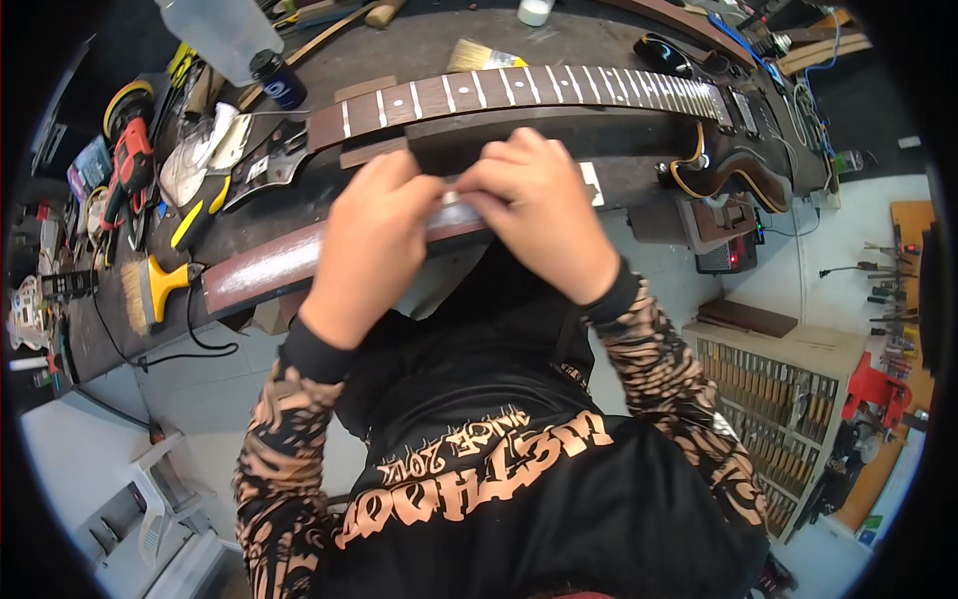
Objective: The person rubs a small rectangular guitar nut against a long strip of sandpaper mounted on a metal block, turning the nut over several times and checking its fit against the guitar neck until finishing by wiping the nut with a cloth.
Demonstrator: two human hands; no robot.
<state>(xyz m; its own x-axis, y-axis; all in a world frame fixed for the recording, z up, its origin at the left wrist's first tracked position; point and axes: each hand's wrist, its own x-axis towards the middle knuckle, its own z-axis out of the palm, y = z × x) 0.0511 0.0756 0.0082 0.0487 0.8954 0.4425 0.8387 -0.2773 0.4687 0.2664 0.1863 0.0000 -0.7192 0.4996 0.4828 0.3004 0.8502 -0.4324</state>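
Observation:
My left hand (377, 235) and my right hand (534, 205) meet above the near edge of the workbench. Both are closed in a pinch, thumbs and fingertips together. Between them shows a small pale bit (451, 199), too small to name. Right below the hands lies a long reddish-brown strip (267, 262) with a shiny, whitish sheen, partly hidden by my left hand and wrist. Just beyond my fingers stretches an electric guitar, its dark fretboard (429, 97) lined with bright frets, its body (733, 178) to the right and headstock (269, 168) to the left.
A yellow-handled brush (155, 290) lies at the bench's left edge, near a yellow-black tool (203, 213) and a red sander (130, 160). Another brush (484, 57) and a dark-capped bottle (277, 80) stand behind the neck. A tool cabinet (773, 399) is at right.

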